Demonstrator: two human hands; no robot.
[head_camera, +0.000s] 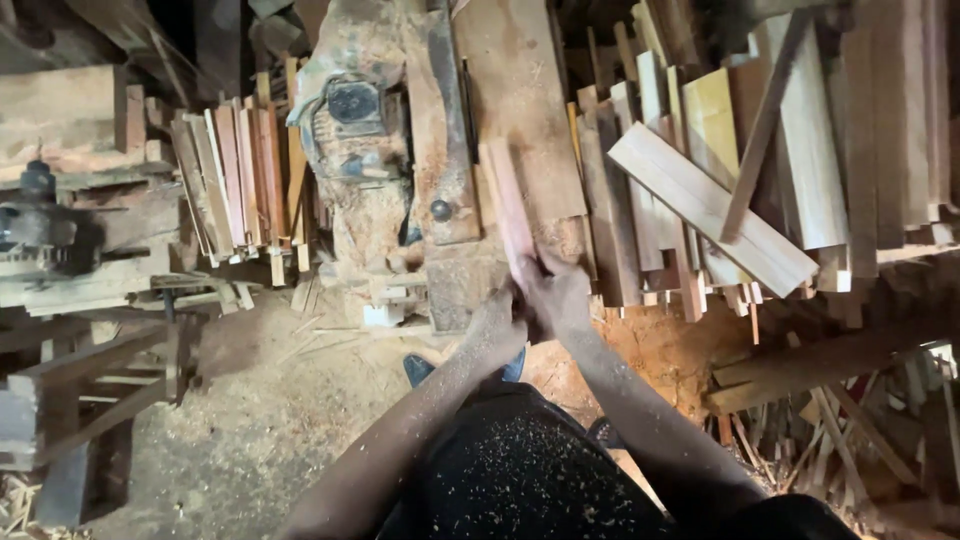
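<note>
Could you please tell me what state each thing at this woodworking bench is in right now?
Narrow reddish wooden strip: flat on the bench, gripped at its near end.
Left hand: closed on the strip.
Right hand: closed on the strip.
Pale wooden plank: lying diagonally atop the stack.

Head camera: single view; looks steeply down from above, close over both forearms; faces machine bench (470, 150), floor (250, 420) below.
</note>
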